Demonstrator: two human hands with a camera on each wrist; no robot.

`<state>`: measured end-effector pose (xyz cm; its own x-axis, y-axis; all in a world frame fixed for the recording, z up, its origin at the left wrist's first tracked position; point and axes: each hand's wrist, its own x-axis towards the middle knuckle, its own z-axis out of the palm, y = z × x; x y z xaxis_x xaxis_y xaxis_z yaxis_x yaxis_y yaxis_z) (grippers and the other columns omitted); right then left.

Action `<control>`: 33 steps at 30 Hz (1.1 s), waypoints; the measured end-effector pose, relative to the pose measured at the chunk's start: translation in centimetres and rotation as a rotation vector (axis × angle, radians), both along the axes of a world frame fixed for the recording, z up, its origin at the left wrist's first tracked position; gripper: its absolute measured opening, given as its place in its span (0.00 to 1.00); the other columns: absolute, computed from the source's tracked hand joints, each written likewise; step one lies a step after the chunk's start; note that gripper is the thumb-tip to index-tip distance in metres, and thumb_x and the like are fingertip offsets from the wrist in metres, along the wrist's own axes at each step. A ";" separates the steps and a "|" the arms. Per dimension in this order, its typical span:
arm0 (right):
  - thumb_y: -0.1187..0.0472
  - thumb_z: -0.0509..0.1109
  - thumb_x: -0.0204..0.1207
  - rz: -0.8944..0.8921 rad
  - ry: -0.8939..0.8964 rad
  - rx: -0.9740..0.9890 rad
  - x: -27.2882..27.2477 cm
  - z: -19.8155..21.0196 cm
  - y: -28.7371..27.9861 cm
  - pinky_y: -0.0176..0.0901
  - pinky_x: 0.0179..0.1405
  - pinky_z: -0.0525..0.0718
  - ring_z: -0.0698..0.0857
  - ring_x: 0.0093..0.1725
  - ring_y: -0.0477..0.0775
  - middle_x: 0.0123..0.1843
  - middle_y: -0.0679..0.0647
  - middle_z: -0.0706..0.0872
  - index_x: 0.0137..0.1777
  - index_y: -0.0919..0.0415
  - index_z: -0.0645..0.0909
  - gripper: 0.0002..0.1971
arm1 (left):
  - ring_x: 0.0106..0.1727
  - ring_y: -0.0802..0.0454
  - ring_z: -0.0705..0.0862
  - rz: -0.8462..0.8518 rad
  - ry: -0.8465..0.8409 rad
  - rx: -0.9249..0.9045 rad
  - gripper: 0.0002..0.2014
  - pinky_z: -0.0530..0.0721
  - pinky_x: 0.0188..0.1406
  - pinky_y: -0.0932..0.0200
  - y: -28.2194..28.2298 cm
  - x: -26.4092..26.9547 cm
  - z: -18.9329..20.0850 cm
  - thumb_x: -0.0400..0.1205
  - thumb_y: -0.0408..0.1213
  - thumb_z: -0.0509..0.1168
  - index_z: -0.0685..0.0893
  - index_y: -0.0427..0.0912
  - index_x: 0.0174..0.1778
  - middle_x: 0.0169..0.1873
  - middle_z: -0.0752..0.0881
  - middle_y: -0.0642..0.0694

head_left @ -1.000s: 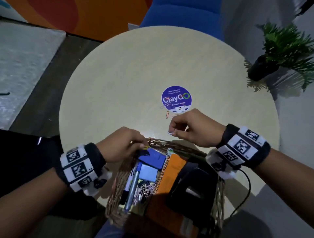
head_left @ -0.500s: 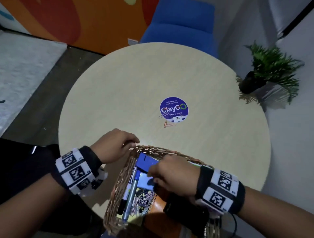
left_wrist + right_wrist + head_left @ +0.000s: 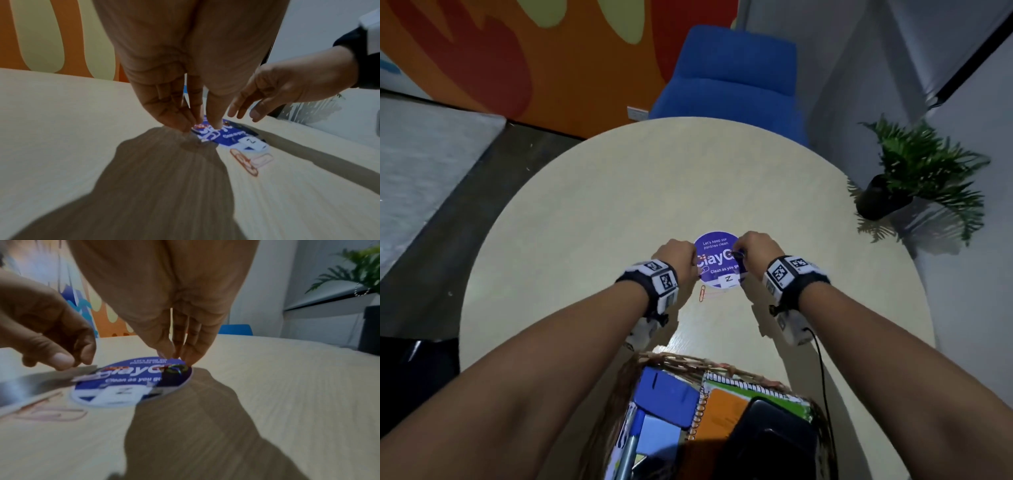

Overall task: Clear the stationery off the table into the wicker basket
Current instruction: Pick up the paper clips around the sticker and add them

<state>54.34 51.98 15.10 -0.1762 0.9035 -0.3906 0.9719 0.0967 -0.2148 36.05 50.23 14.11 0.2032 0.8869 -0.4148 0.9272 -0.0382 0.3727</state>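
left hand [image 3: 677, 261]: fingertips close together on sticker [image 3: 717, 265], grip unclear | right hand [image 3: 756, 251]: same, at right edge | paper clip [image 3: 702, 293] beside sticker | basket [image 3: 674, 360] near

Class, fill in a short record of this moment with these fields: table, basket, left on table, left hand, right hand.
table: round pale wooden table with a purple ClayGo sticker at its middle
basket: wicker basket at the near edge, holding notebooks, a marker and other stationery
left on table: orange paper clip beside the sticker's near edge; more clips on the sticker, too blurred to count
left hand: left hand at the sticker's left edge, fingers down on the table
right hand: right hand at the sticker's right edge, fingers pinched; what they hold is unclear
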 end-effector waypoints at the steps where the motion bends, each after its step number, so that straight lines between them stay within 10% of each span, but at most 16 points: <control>1: 0.69 0.69 0.73 0.011 0.010 -0.009 -0.1 -0.6 0.1 0.51 0.57 0.83 0.84 0.58 0.67 0.61 0.64 0.85 0.57 0.63 0.86 0.13 | 0.48 0.38 0.87 -0.001 0.024 -0.010 0.10 0.84 0.45 0.53 -0.1 0.2 -0.5 0.75 0.41 0.71 0.83 0.39 0.46 0.47 0.88 0.39; 12: 0.66 0.65 0.77 -0.029 -0.054 -0.063 -0.6 -1.8 -0.2 0.46 0.46 0.81 0.84 0.47 0.65 0.51 0.65 0.86 0.44 0.63 0.79 0.03 | 0.41 0.41 0.90 -0.051 0.199 -0.105 0.07 0.87 0.42 0.54 -1.0 -1.3 -0.5 0.71 0.33 0.70 0.89 0.40 0.43 0.43 0.91 0.41; 19: 0.64 0.66 0.74 -0.013 0.057 -0.064 1.4 1.9 -3.9 0.45 0.44 0.81 0.85 0.44 0.64 0.45 0.62 0.89 0.31 0.57 0.75 0.10 | 0.41 0.48 0.83 -0.089 -0.065 0.045 0.04 0.75 0.43 0.60 -5.4 -5.8 7.1 0.76 0.33 0.69 0.86 0.44 0.45 0.35 0.85 0.50; 24: 0.69 0.69 0.74 0.071 0.295 -0.038 1.6 7.6 -9.5 0.39 0.39 0.77 0.82 0.30 0.46 0.34 0.52 0.87 0.47 0.57 0.85 0.08 | 0.37 0.57 0.87 -0.168 -0.218 -0.007 0.02 0.85 0.41 0.57 -15.4 -8.8 8.8 0.78 0.41 0.69 0.87 0.50 0.40 0.33 0.89 0.57; 33: 0.64 0.67 0.76 0.278 0.386 -0.124 -3.2 9.9 -19.3 0.46 0.50 0.84 0.87 0.43 0.52 0.41 0.50 0.93 0.47 0.53 0.87 0.08 | 0.46 0.54 0.88 -0.384 -0.018 -0.170 0.11 0.80 0.40 0.60 -25.3 -9.6 7.9 0.80 0.42 0.60 0.85 0.58 0.50 0.45 0.91 0.55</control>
